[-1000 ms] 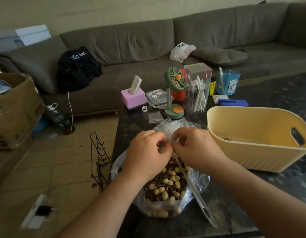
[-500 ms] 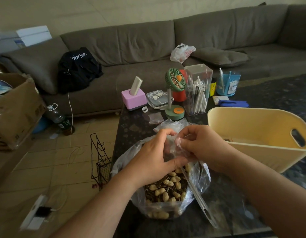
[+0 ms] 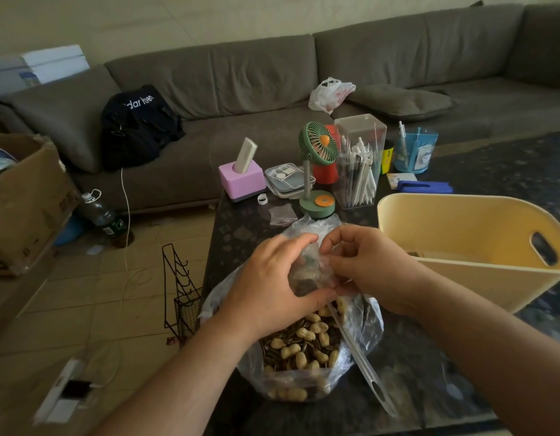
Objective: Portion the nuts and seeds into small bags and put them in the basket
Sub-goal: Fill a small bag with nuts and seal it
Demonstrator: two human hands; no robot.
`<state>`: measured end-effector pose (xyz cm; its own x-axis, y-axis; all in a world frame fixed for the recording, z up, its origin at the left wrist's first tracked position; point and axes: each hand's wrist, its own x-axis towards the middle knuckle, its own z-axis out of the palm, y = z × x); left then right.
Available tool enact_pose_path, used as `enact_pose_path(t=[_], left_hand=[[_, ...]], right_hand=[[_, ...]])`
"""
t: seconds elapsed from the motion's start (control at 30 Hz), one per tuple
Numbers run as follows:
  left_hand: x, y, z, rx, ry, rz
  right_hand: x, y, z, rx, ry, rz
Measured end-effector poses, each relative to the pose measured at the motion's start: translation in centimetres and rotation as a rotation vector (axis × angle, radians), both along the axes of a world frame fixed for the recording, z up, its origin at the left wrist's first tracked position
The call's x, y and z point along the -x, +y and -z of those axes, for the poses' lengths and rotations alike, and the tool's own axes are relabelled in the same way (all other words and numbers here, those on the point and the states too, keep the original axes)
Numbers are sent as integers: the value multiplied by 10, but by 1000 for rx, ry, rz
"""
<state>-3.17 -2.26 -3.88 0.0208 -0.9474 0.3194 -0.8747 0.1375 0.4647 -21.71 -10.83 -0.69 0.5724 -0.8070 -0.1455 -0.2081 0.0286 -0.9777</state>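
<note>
1. Your left hand [image 3: 272, 284] and right hand [image 3: 371, 269] both pinched a small clear plastic bag [image 3: 307, 273], held just above the large clear sack of peanuts and seeds [image 3: 307, 350]; likely you were closing a portion.
2. Next, you would carry it right of the sack into the yellow plastic basket [image 3: 461, 278], whose near rim sat close; the dark bench [image 3: 241, 221] edge lay left of the sack.

Clear small bag [image 3: 307, 272] — seemingly part-filled — over nut bag [image 3: 307, 357].
</note>
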Motion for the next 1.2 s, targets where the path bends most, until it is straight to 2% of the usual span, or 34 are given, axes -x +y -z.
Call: enact_pose_path(t=[0.23, 0.43, 0.53, 0.6, 0.63, 0.7, 0.73, 0.8, 0.97, 1.1, 1.2], left_hand=[[4, 0, 1, 139, -1, -49], [3, -1, 3, 141, 12, -42], [-3, -2, 3, 120, 63, -68], [-7, -1, 2, 99, 113, -91], [-9, -1, 2, 86, 137, -104], [-12, 1, 4, 51, 202, -128], [-13, 1, 5, 31, 248, -137], [-18, 3, 8, 1, 345, -142], [-27, 4, 6, 8, 548, -165], [-29, 2, 7, -18, 564, -195], [-29, 2, 8, -88, 528, -161]], right_hand=[[-5, 4, 0, 24, 10, 17], [-5, 9, -11, -193, -53, -17], [-5, 7, -12, -185, -94, 4], [-3, 3, -7, -93, -34, 15], [0, 1, -3, 71, 94, -28], [10, -3, 9, 513, 474, -272], [14, -3, 16, 630, 634, -421], [26, 0, 31, 664, 826, -618], [44, 10, 52, 710, 795, -702], [52, 9, 65, 831, 725, -672], [52, 7, 64, 788, 629, -607]])
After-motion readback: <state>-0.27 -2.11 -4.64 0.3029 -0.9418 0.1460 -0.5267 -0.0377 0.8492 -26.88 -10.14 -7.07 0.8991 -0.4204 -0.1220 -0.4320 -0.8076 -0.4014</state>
